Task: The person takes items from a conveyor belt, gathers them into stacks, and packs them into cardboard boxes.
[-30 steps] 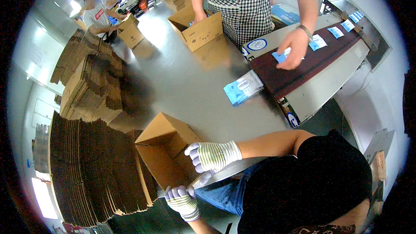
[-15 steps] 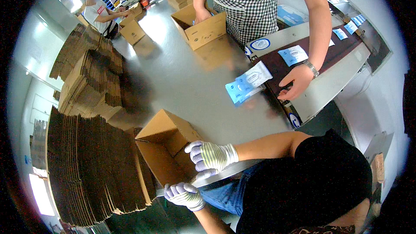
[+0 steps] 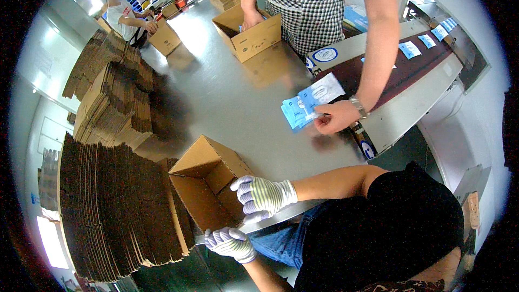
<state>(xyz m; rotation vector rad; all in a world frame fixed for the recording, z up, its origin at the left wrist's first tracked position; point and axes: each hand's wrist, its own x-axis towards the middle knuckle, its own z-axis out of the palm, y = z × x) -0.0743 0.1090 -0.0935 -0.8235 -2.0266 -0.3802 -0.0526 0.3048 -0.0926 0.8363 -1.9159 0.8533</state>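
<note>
Left hand (image 3: 232, 244), right hand (image 3: 266, 197), gloved; at open carton (image 3: 195, 158)

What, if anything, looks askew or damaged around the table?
The blue-and-white packets beside the conveyor lie crooked and overlapping rather than squared, near a co-worker's hand. I see no spill, and the nearest open box shows no obvious damage.

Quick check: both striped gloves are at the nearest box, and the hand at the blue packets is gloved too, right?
No: the head view shows the co-worker's hand at the blue packets bare. The gloved left hand and right hand are at the nearest box.
</note>
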